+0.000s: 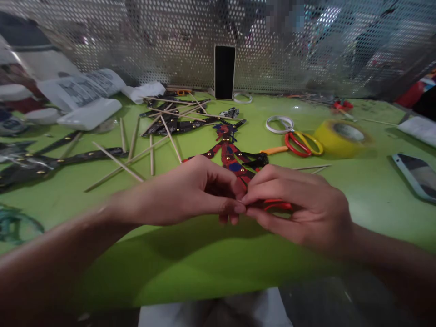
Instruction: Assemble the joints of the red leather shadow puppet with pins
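Observation:
My left hand (190, 193) and my right hand (299, 206) meet above the front of the green table (361, 190). Thumb and fingers of both are pinched together at the same spot, on something too small to make out. Behind them lies a flat jointed puppet (230, 154), red and dark with brass-coloured fasteners; my fingers hide its lower part. Something red (279, 205) shows under my right palm, its kind unclear. Just beyond that hand are an orange-handled tool (274, 150) and scissors (303, 153) with red and yellow handles.
Wooden sticks (172, 138) lie over dark jointed pieces (163, 127) at the back left. Another dark jointed figure (44, 165) is at left. A yellow tape roll (327, 136) and a phone (415, 175) are at right. An upright phone (225, 72) stands before a perforated metal panel (170, 54).

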